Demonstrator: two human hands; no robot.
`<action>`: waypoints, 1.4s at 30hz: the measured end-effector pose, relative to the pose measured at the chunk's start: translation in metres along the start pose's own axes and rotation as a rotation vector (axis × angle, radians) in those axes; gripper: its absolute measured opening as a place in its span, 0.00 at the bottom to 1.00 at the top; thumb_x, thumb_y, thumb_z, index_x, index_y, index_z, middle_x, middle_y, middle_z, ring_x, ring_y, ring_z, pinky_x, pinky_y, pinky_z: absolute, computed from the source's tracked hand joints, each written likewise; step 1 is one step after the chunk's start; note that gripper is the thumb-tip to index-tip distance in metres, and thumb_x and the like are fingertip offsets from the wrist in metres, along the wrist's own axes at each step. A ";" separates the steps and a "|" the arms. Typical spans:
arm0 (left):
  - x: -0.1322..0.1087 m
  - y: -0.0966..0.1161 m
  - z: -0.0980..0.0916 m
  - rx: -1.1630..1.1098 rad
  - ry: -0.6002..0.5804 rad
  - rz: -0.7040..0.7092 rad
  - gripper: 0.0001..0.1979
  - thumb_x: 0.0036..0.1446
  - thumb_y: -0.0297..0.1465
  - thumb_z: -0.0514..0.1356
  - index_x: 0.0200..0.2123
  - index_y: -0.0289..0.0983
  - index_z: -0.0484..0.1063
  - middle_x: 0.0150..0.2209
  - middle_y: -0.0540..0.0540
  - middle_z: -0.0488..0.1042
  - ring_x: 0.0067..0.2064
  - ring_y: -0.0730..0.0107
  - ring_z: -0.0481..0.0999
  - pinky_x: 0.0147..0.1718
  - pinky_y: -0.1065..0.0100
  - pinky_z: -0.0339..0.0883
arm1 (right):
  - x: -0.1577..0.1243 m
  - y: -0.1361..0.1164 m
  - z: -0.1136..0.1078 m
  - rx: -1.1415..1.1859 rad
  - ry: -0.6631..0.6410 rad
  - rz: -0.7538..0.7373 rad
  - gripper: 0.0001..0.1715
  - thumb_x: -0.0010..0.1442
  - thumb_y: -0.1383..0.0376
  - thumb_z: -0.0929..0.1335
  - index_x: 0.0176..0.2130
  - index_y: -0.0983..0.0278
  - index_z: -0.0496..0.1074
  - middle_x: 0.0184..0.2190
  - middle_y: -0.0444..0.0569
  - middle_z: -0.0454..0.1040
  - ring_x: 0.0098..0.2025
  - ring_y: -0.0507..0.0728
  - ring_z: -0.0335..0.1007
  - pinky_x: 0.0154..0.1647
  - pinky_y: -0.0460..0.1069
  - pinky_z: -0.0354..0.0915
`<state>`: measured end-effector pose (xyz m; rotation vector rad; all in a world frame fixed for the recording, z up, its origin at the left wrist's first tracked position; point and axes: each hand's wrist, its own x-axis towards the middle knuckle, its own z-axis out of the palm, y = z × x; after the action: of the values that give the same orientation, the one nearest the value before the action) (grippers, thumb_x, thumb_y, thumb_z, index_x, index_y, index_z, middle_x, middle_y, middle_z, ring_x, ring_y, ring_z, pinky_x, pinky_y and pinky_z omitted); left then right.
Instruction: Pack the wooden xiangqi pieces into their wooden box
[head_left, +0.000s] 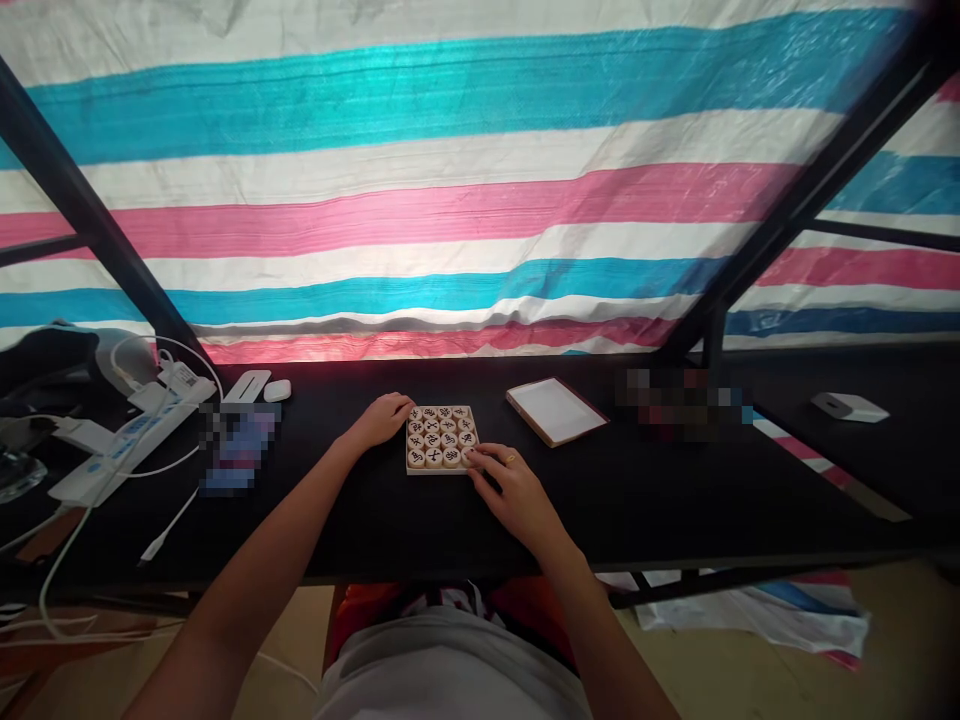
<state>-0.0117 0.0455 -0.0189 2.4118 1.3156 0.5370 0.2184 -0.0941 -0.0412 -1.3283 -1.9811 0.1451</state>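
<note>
A shallow white box (444, 472) lies on the black table in front of me. Rows of round, pale Chinese chess pieces (448, 426) with dark characters fill it. My left hand (381, 418) is at the box's far left corner, fingers close together and bent against its edge. At the near right corner, my right hand (514, 488) has its fingertips on the corner chess piece (468, 457), partly covering it. The thumb of that hand is by the box's side, and a ring is on one finger.
Right of the box lies a box lid (556, 408), its white inside up. On the left are a power strip (135, 440) with cables, a blurred-out phone-like object (238, 450) and a small white case (277, 391). A white device (851, 407) sits far right. Striped sheeting (450, 220) hangs behind the table (622, 510).
</note>
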 end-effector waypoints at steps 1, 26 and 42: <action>-0.001 0.001 -0.002 0.020 0.001 0.000 0.18 0.63 0.34 0.45 0.42 0.37 0.74 0.41 0.44 0.74 0.45 0.65 0.72 0.47 0.67 0.63 | 0.000 0.001 0.000 0.004 0.001 0.024 0.18 0.62 0.62 0.62 0.50 0.59 0.71 0.48 0.54 0.70 0.50 0.60 0.67 0.50 0.56 0.68; 0.005 0.009 -0.003 -0.641 0.076 -0.499 0.21 0.55 0.24 0.47 0.49 0.31 0.72 0.41 0.42 0.77 0.38 0.67 0.77 0.35 0.68 0.71 | 0.094 0.048 -0.001 0.382 -0.373 0.369 0.22 0.61 0.57 0.64 0.51 0.64 0.71 0.46 0.53 0.76 0.47 0.58 0.72 0.52 0.55 0.64; 0.005 -0.004 0.007 -0.333 0.176 -0.387 0.18 0.58 0.30 0.50 0.50 0.36 0.67 0.38 0.45 0.78 0.39 0.65 0.76 0.42 0.65 0.68 | 0.093 0.067 -0.015 -0.118 0.038 0.075 0.17 0.60 0.64 0.62 0.47 0.64 0.73 0.42 0.55 0.73 0.45 0.60 0.68 0.46 0.53 0.64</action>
<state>-0.0089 0.0510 -0.0260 1.8191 1.5732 0.7959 0.2601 0.0101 -0.0140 -1.4707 -1.9343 0.0385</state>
